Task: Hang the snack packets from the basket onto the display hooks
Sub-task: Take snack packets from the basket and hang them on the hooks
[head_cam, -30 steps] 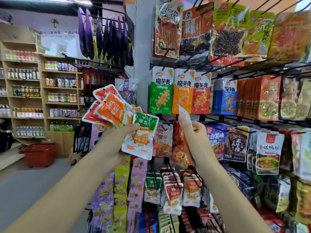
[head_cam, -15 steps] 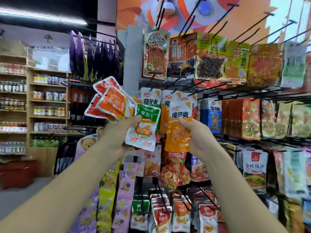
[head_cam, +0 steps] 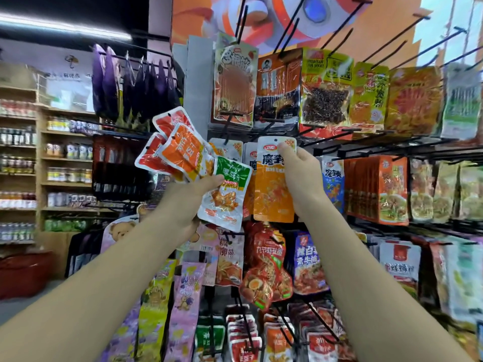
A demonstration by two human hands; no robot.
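Packet, orange konjac snack, frame centre: my right hand pinches its top edge. Fan of small packets, centre left: my left hand grips it.

Hands: two, left hand and right hand; red packets: two; orange packet, green packet, white-topped packet: one each; red basket: one

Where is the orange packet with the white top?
Head view, centre: the right hand pinches the orange packet by its top corner at the middle hook row, between the green packet in the left hand and a blue packet.
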